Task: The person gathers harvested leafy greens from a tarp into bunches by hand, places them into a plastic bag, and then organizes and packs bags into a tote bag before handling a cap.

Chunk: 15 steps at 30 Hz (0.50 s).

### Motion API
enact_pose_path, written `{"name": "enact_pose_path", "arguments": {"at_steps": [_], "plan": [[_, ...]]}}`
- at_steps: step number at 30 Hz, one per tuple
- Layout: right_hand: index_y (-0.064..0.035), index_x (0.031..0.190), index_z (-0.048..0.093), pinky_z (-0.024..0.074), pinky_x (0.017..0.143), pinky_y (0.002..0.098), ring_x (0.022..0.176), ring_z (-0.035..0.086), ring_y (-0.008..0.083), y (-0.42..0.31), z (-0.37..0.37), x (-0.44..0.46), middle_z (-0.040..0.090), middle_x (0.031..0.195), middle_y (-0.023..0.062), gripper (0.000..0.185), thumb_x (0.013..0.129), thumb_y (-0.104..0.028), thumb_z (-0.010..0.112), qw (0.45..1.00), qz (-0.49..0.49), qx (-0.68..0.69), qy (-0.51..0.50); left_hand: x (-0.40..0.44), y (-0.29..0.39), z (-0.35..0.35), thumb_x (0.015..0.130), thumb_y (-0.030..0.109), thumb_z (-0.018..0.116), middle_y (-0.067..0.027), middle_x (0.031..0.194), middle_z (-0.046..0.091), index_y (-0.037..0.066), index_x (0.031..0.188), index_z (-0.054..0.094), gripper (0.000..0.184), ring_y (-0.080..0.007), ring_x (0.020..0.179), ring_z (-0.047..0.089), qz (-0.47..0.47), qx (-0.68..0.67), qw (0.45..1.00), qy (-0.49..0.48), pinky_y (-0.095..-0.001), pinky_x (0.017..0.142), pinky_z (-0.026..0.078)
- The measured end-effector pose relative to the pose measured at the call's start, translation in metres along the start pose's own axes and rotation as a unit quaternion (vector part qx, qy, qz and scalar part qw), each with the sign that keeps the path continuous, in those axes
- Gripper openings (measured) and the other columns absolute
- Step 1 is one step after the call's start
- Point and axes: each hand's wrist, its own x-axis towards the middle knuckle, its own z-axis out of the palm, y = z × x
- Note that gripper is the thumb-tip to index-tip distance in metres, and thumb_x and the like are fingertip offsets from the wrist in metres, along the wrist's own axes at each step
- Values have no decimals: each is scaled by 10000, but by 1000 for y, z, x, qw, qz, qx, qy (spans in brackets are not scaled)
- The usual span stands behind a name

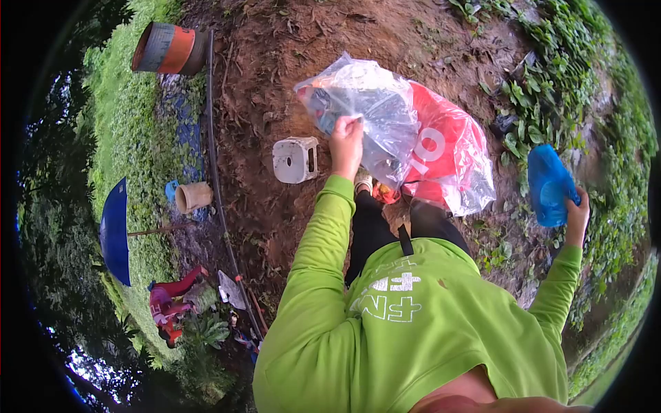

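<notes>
My left hand [346, 146] pinches the edge of a large clear plastic bag [375, 93] in front of my legs. Red material with white lettering [437, 141] shows through the plastic on the bag's right side, and some darker contents show at its left end. Out to the right, my right hand [578, 216] grips a blue, see-through plastic container [549, 184] by its lower edge; its exact kind is unclear. An off-white plastic stool [290, 160] sits on the ground left of my left hand. By my feet, a small orange-red item [386, 193] is partly hidden by the bag.
Bare brown soil with roots [261, 89] surrounds me. A dark pipe [216, 151] runs along the left, with a rusty drum [172, 48], a beige bucket [193, 197] and a blue umbrella [115, 230] beyond it. A person in maroon [172, 299] bends over there. Leafy plants [561, 76] grow at right.
</notes>
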Motion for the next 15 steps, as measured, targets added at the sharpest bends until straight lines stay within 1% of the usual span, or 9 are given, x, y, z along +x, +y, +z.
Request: {"name": "enact_pose_path", "arguments": {"at_steps": [3, 5, 7, 9, 10, 11, 12, 14, 15], "plan": [[-11, 1244, 606, 485, 862, 268, 920, 603, 129, -36, 26, 1, 655, 1035, 37, 414, 832, 4, 649, 998, -30, 62, -9, 12, 29, 40, 869, 109, 723, -90, 980, 695, 54, 960, 625, 145, -244, 882, 656, 153, 188, 969, -47, -370, 931, 490], [2, 1261, 592, 493, 863, 271, 930, 614, 136, -66, 44, -4, 659, 1051, 48, 426, 837, 17, 629, 993, -48, 110, -7, 25, 39, 81, 820, 116, 737, -154, 1189, 658, 69, 943, 632, 168, -361, 1167, 599, 299, 249, 920, -52, -505, 1098, 380], [12, 1278, 581, 497, 888, 280, 959, 623, 146, -109, 51, -20, 662, 1080, 60, 432, 847, 25, 616, 989, -52, 140, 10, 15, 34, 137, 841, 180, 718, -178, 1406, 539, 77, 902, 639, 143, -396, 1412, 401, 338, 220, 915, -3, -607, 1169, 240], [15, 1291, 585, 486, 958, 305, 1028, 626, 171, -133, 35, -34, 663, 1150, 87, 416, 878, 21, 627, 984, -56, 164, 37, -12, 46, 161, 883, 242, 643, -183, 1531, 410, 88, 895, 657, 155, -433, 1503, 218, 292, 281, 894, -194, -649, 1167, 201], [13, 1295, 587, 477, 979, 312, 1062, 622, 178, -154, 28, -47, 658, 1180, 96, 407, 890, 20, 629, 985, -85, 135, 65, -32, -4, 196, 882, 280, 626, -165, 1493, 460, 97, 903, 671, 189, -417, 1460, 306, 391, 305, 852, -170, -659, 1165, 191], [13, 1295, 589, 471, 988, 314, 1082, 617, 182, -173, 22, -59, 651, 1199, 100, 400, 897, 20, 626, 983, -87, 138, 85, -49, -20, 202, 875, 306, 616, -145, 1429, 521, 107, 922, 683, 215, -394, 1392, 398, 373, 320, 823, -283, -660, 1166, 187], [12, 1295, 590, 465, 996, 316, 1103, 611, 185, -189, 15, -72, 644, 1217, 103, 393, 904, 20, 623, 980, -87, 142, 105, -65, -35, 207, 869, 332, 605, -124, 1364, 581, 117, 940, 696, 244, -370, 1324, 490, 343, 328, 787, -394, -661, 1166, 182], [11, 1304, 586, 455, 1012, 319, 1137, 601, 188, -215, 12, -85, 632, 1248, 107, 393, 913, 25, 615, 979, -102, 136, 115, -110, -36, 191, 803, 353, 625, -68, 1056, 729, 127, 977, 717, 299, -294, 1029, 678, 126, 305, 669, -666, -614, 1155, 245], [10, 1313, 579, 451, 1019, 321, 1150, 595, 188, -225, 12, -88, 627, 1260, 107, 400, 915, 30, 610, 979, -117, 128, 106, -134, -58, 184, 775, 328, 627, -75, 989, 737, 120, 983, 727, 311, -282, 1014, 686, 128, 304, 669, -666, -582, 1114, 302]]}}
